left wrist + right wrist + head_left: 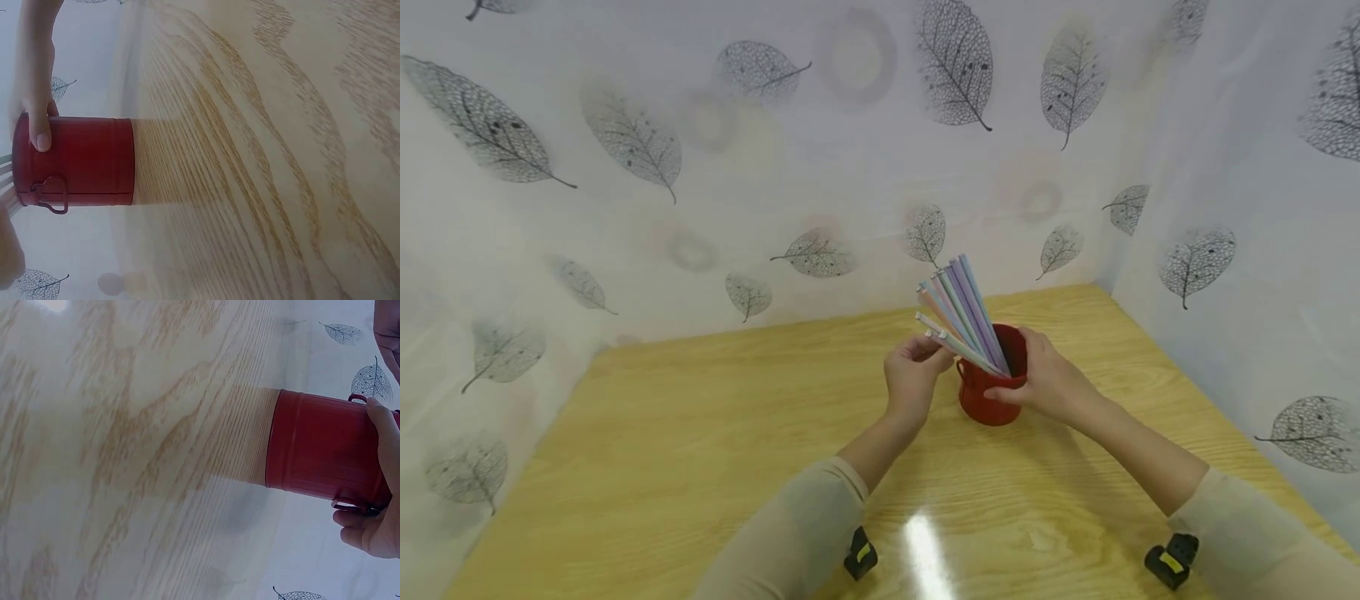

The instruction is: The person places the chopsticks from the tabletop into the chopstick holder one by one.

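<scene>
A small red metal bucket (988,400) with side handles stands upright on the table. Several long, thin pastel straws (966,312) in purple, blue, green and orange lean out of it to the left. My right hand (1060,379) grips the bucket's rim from the right, its thumb across the front. In the right wrist view, that hand's fingers (359,531) curl around the bucket near a handle. My left hand (913,375) is at the bucket's left, thumb and fingertips pinching at the lowest straws near their outer part; the straws partly hide the fingertips.
The wood-grained table (700,433) spreads to the left and in front of the bucket. A leaf-printed curtain (850,167) hangs along its back and sides. Dark wrist devices (1172,560) sit by both sleeves.
</scene>
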Demonstrator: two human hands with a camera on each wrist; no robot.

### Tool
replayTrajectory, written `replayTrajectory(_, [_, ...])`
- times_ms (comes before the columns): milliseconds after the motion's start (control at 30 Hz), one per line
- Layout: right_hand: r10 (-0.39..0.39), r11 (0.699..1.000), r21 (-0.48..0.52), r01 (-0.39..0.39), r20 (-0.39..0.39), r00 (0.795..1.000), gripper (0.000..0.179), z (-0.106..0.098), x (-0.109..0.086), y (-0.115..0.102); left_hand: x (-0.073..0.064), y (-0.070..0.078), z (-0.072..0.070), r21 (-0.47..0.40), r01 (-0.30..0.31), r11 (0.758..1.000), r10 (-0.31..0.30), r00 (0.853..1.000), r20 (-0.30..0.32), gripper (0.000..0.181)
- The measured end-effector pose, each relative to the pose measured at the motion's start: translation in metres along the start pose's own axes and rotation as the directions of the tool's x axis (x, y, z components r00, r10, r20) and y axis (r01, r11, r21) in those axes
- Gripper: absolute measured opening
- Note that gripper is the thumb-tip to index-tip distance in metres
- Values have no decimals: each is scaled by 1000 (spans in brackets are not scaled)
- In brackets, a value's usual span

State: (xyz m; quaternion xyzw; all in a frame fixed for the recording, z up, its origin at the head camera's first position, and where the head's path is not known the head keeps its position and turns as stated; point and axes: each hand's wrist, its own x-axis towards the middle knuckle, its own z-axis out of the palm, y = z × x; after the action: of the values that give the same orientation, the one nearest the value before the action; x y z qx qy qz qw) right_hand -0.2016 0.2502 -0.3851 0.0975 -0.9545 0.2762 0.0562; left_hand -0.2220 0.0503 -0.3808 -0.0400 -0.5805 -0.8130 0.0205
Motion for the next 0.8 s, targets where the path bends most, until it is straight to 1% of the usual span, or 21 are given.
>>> replayTrajectory(167, [0,1000,0,0,-1,1000,107,-2,-1,2,0,-2,-2,11,23,1000,-23,998,54,16])
replayTrajectory(300, [16,1000,-5,-16,3,1000,112,-3,-3,5,1,-4,-7,56,26,998,-31,994,103,19])
replayTrajectory(467, [45,999,-29,-44,19,999,125,-3,-3,6,1,-1,-20,126,21,992,-41,987,153,22])
replayTrajectory(567, [21,998,-55,-20,22,1000,129,-2,0,5,2,3,-31,183,24,983,-54,985,162,23])
replayTrajectory(633, [-14,995,-95,15,15,1000,131,-1,2,4,3,7,-38,233,16,972,-56,984,168,24])
replayTrajectory(700, [-50,989,-141,50,3,999,133,-2,2,4,4,10,-46,291,1,957,-55,983,176,25])
replayTrajectory(733, [-68,984,-164,66,-5,998,134,-2,3,4,4,11,-50,332,-14,943,-51,982,183,25])
replayTrajectory(767, [-86,978,-190,82,-11,996,134,-3,3,4,5,13,-54,382,-32,923,-46,980,191,27])
replayTrajectory(800, [-103,972,-214,97,-17,995,134,-4,2,4,5,15,-59,438,-55,897,-39,979,202,29])
